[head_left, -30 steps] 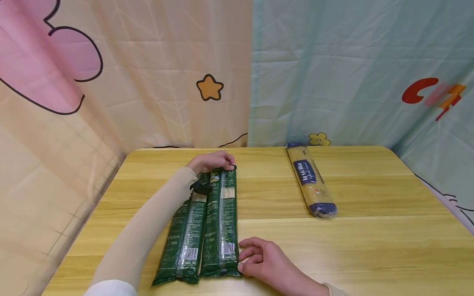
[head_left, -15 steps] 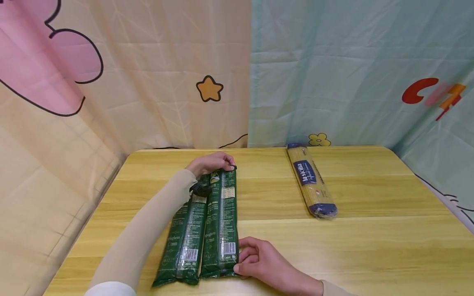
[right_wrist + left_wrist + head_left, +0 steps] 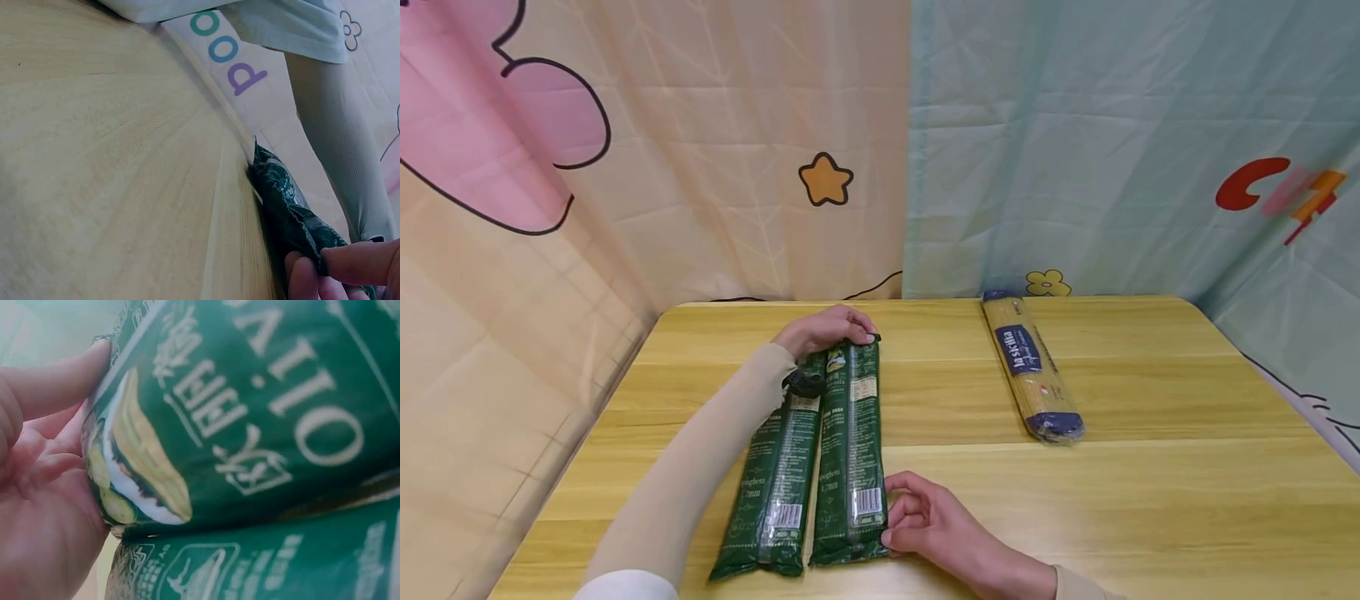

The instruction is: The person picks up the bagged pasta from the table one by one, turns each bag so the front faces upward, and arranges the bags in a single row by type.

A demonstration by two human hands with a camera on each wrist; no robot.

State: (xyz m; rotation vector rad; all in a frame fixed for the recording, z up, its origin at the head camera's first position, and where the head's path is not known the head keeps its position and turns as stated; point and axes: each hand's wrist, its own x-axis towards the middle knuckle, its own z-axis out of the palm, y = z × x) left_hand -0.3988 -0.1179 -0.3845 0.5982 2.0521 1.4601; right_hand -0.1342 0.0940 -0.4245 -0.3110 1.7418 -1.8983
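Two long green spaghetti packs lie side by side on the wooden table, a narrow gap between their near ends. My left hand pinches the far end of the right spaghetti pack; in the left wrist view its thumb lies along the pack's edge. At the near right corner of that pack, my right hand pinches the wrapper between thumb and fingers, as the right wrist view shows at the crumpled green end. My left forearm partly covers the left spaghetti pack.
A clear spaghetti pack with blue ends and a blue label lies apart at the back right of the table. Printed curtains hang behind the table and along its sides. A black band circles my left wrist.
My right hand has come against the right pack's near corner and taken hold of it. That near end has swung slightly right, widening the gap. My left hand keeps its place.
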